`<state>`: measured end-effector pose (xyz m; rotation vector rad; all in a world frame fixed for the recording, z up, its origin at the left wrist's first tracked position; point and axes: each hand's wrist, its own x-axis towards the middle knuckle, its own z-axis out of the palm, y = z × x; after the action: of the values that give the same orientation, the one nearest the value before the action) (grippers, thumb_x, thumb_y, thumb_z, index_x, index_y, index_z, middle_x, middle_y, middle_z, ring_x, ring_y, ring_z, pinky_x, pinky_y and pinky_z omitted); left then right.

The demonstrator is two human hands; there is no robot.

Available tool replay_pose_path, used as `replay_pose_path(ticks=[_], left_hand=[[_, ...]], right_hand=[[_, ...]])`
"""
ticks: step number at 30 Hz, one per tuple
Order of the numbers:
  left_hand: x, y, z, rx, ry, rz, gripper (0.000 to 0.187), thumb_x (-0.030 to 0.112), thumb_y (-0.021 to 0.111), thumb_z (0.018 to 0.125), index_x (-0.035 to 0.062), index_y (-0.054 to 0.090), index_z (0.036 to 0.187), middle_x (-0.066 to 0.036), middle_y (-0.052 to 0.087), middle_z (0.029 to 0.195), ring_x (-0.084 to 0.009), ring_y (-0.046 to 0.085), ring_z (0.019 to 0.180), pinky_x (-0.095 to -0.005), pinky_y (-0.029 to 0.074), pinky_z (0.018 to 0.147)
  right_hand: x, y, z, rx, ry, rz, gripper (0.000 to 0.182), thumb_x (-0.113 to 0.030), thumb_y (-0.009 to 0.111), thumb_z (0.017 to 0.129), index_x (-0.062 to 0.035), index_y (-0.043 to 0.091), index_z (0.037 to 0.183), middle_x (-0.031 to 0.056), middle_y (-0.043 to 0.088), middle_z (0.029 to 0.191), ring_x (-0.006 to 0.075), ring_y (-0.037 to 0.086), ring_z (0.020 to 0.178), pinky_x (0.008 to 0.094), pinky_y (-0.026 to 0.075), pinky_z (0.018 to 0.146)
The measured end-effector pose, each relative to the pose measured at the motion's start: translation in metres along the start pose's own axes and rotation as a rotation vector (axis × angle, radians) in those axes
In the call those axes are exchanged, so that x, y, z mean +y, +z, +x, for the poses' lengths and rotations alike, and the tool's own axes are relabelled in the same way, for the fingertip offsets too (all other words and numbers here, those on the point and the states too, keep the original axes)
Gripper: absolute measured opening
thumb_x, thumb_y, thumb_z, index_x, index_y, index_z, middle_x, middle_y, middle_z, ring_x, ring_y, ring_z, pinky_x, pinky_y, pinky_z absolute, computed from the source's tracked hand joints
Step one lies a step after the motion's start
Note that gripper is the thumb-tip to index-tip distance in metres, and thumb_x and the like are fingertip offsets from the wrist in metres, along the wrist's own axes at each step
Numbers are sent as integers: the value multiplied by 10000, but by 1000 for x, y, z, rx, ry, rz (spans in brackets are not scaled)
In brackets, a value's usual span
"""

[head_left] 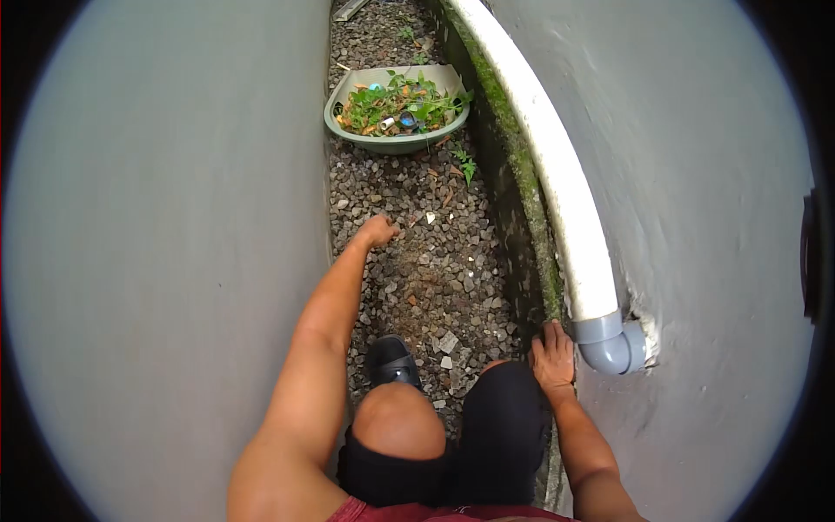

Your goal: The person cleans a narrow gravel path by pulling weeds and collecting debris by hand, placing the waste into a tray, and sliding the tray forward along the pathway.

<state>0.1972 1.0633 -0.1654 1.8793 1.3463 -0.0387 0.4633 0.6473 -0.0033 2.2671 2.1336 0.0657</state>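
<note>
My left hand [379, 231] is stretched forward, low over the gravel [426, 278], near the left wall. Its fingers are curled together, and anything between them is too small to make out. My right hand [552, 356] rests on the mossy concrete ledge [541, 252], fingers apart and holding nothing, just left of the grey pipe elbow [611, 344]. Ahead of my left hand sits a green plastic basin [396, 143] with pulled plants [374, 104], dry leaves and small bits of litter in it.
A white pipe [557, 157] runs along the right wall [696, 217] above the ledge. The left wall [174, 244] bounds the narrow gravel strip. A small green plant [467, 166] stands behind the basin's near edge. My sandalled foot [393, 361] is on the stones.
</note>
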Motion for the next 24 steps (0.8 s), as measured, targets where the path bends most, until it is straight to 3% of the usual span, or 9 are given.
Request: replay_pose_path(ticks=[4, 6, 9, 11, 12, 14, 19, 21, 24], left_hand=[[48, -31, -55, -7, -308, 143, 415, 359, 614, 767, -25, 678, 910, -211, 654, 956, -372, 608, 985, -439, 476, 855], [31, -18, -64, -207, -306, 282, 440, 376, 618, 802, -4, 651, 1023, -183, 608, 1112, -356, 568, 1077, -425, 456, 913], [22, -7, -95, -469, -312, 347, 483, 390, 622, 837, 21, 617, 1149, -154, 558, 1273, -342, 524, 1175, -417, 432, 974], [39, -23, -122, -569, -459, 188, 493, 384, 625, 837, 29, 605, 1178, -152, 551, 1284, -344, 515, 1187, -429, 428, 977], [59, -37, -145, -392, -569, 84, 473, 357, 622, 836, 30, 607, 1178, -156, 561, 1270, -345, 524, 1178, -437, 431, 972], [84, -49, -162, -369, -607, 40, 494, 349, 630, 824, 27, 592, 1196, -159, 560, 1270, -345, 523, 1178, -449, 431, 969], [81, -22, -198, -419, -571, -65, 561, 335, 651, 777, 18, 546, 1228, -181, 578, 1230, -346, 535, 1158, -417, 425, 978], [90, -28, -207, -348, -562, -139, 539, 334, 649, 770, 26, 563, 1204, -183, 592, 1205, -333, 551, 1140, -396, 426, 974], [109, -35, -214, -251, -562, -283, 517, 334, 643, 764, 34, 580, 1180, -177, 606, 1182, -314, 567, 1121, -384, 424, 970]], right_hand=[[1, 5, 1, -127, 43, 7, 294, -167, 573, 759, -59, 597, 1031, 191, 444, 1283, 382, 352, 1272, 468, 328, 1001], [-14, -2, 12, -198, 173, 54, 394, -180, 621, 744, -84, 570, 1123, 214, 394, 1309, 395, 295, 1299, 484, 294, 1030], [-48, -47, 52, -347, 606, 364, 455, -243, 672, 748, -97, 556, 1164, 240, 359, 1338, 414, 272, 1304, 518, 278, 1036], [-68, -52, 56, -357, 618, 276, 431, -244, 659, 764, -92, 574, 1159, 277, 298, 1395, 418, 373, 1250, 490, 366, 1006], [-83, -72, 68, -397, 612, 268, 379, -252, 684, 738, -74, 630, 1068, 275, 345, 1359, 415, 431, 1195, 473, 405, 967], [-110, -100, 84, -268, 528, 668, 326, -212, 674, 772, -70, 632, 1062, 264, 420, 1302, 421, 446, 1184, 447, 405, 980], [-124, -274, 224, 23, 297, 872, 181, -87, 634, 819, -20, 613, 986, 173, 607, 1042, 299, 611, 921, 373, 498, 776], [-104, -307, 278, 224, 341, 924, 120, -103, 664, 814, -26, 588, 867, 100, 572, 784, 194, 556, 594, 307, 447, 520], [-68, -354, 345, 460, 259, 963, 163, -108, 685, 820, -38, 557, 750, 12, 472, 631, 81, 387, 495, 240, 327, 447]])
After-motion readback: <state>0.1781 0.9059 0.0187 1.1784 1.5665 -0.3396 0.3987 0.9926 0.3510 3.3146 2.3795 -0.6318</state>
